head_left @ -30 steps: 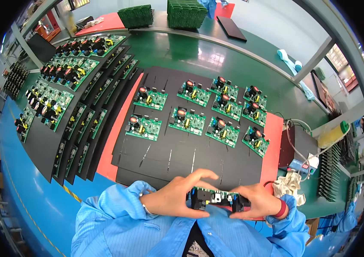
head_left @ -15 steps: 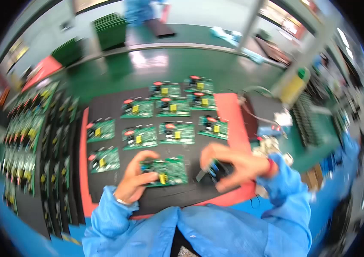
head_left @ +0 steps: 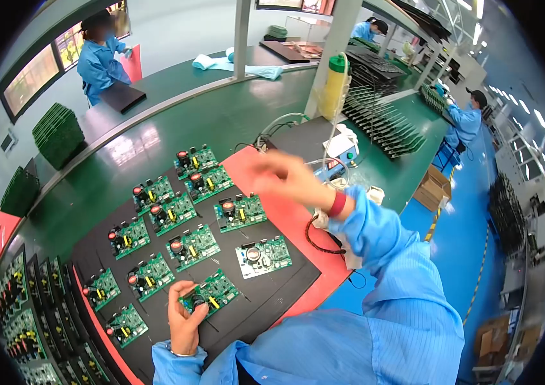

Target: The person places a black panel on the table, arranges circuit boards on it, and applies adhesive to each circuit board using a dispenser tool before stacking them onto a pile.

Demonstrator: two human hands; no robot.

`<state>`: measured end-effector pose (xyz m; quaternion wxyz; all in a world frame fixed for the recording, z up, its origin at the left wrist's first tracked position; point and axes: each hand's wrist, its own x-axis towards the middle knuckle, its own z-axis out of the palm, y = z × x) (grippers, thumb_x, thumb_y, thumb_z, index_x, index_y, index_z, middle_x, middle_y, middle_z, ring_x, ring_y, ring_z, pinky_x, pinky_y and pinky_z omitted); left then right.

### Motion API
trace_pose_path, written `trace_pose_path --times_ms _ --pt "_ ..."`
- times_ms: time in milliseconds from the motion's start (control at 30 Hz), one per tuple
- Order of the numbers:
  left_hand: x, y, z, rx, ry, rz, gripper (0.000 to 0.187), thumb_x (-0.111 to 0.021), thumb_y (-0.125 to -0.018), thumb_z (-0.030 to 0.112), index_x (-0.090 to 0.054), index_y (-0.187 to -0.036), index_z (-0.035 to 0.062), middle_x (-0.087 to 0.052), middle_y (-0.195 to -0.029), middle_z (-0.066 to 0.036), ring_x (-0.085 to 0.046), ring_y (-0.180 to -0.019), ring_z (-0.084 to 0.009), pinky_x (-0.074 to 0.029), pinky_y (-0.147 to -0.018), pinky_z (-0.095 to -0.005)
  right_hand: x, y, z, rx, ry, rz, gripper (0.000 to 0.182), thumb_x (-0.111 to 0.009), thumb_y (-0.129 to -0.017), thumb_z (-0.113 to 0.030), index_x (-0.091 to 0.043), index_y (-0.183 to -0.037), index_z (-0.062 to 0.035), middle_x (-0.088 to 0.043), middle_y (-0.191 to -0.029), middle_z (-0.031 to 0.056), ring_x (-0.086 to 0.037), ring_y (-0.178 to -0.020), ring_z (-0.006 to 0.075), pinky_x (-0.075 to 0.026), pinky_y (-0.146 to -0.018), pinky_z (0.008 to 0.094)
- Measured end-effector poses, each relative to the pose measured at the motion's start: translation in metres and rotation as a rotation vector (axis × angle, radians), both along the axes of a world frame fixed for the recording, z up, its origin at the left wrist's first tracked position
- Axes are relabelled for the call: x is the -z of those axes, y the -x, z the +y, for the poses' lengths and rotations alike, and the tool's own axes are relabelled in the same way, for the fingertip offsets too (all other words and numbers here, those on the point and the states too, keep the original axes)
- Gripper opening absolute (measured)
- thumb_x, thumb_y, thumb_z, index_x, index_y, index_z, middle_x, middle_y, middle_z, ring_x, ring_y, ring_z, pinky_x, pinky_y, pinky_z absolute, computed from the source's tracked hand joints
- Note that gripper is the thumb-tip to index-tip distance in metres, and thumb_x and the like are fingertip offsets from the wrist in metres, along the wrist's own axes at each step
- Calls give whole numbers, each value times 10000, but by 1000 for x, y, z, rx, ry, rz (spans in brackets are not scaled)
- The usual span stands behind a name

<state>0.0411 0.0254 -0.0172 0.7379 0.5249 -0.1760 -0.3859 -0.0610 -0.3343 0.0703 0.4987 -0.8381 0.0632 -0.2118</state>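
My left hand grips the left edge of a green circuit board with a yellow part, low over the black mat. Raised above the right edge of the mat is my right hand, blurred by motion; its fingers are smeared, and whether they hold anything cannot be made out. Several like boards lie in rows on the mat, among them one below my right hand. A board with a white, shiny surround lies to the right of the held one.
Racks of upright boards stand at the lower left. A blue-and-white device, a yellow bottle and a rack of boards are at the right. Green stacks stand at the left. Three people in blue work farther off.
The view has swung right. My right hand has risen from beside the held board, and the dark part near its fingers is no longer seen. My left hand still holds its board.
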Motion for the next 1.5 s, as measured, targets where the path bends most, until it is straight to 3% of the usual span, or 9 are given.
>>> trace_pose_path --times_ms 67,200,300,433,667,700,800,1233,1500 --pt "1 0 0 -4 7 -10 595 -778 -763 22 -479 -1277 41 -561 -1140 -64 -569 -1058 -148 -450 -952 -275 -7 -10 -55 289 -54 -227 434 -742 -875 -173 -602 -1260 -31 -635 -1153 39 -593 -1074 149 -476 -928 322" --pt "5 -1 3 1 22 1 595 -780 -763 26 -482 -1278 38 -554 -1125 -55 -562 -1039 -135 -451 -933 -264 10 -14 -174 849 -288 -382 769 -834 -761 -238 -440 -1387 -28 -530 -1296 154 -547 -1142 269 -453 -976 394" --pt "4 0 4 1 15 -26 559 -739 -789 19 -475 -1282 38 -551 -1145 -59 -569 -1047 -130 -460 -929 -261 3 -22 -188 1447 189 -241 941 -875 -695 -313 -369 -1439 -36 -439 -1396 192 -451 -1265 359 -377 -1067 444" --pt "0 1 3 11 19 -10 578 -748 -789 26 -469 -1295 41 -550 -1151 -65 -557 -1057 -137 -449 -944 -273 -6 -32 -214 1600 124 -77 1049 -871 -668 -412 -307 -1481 -63 -396 -1444 198 -385 -1332 397 -331 -1125 470" --pt "-12 8 0 -1 -14 -39 591 -764 -806 98 -472 -1313 16 -522 -1164 -59 -552 -1062 -144 -451 -963 -278 -13 -47 -223 1672 176 -128 963 -814 -721 -435 -327 -1482 -103 -409 -1466 140 -392 -1346 364 -343 -1089 526" --pt "-15 10 -1 -4 -20 -50 596 -768 -805 104 -470 -1314 17 -522 -1166 -60 -552 -1061 -143 -452 -962 -277 -12 -52 -223 1752 274 -169 879 -816 -740 -387 -377 -1441 -90 -461 -1413 117 -463 -1272 351 -379 -1049 466" --pt "-17 11 -3 -8 -36 -67 606 -777 -800 117 -471 -1314 17 -524 -1168 -63 -553 -1062 -144 -453 -965 -277 -14 -53 -230 1732 351 -175 846 -792 -770 -374 -367 -1444 -92 -464 -1409 121 -496 -1244 353 -387 -1039 477" --pt "-11 8 -3 5 1 -39 619 -787 -818 135 -451 -1324 17 -572 -1155 -80 -594 -1055 -166 -481 -961 -296 -26 -43 -230 1604 440 -160 888 -734 -847 -330 -239 -1502 8 -465 -1395 178 -515 -1227 377 -419 -1002 508" --pt "-4 3 -2 -4 8 -23 635 -775 -790 79 -452 -1333 16 -539 -1213 -92 -576 -1067 -162 -474 -941 -287 -90 -21 -230 1463 449 -494 938 -761 -820 -359 -234 -1498 19 -456 -1402 258 -508 -1246 426 -434 -1022 481"
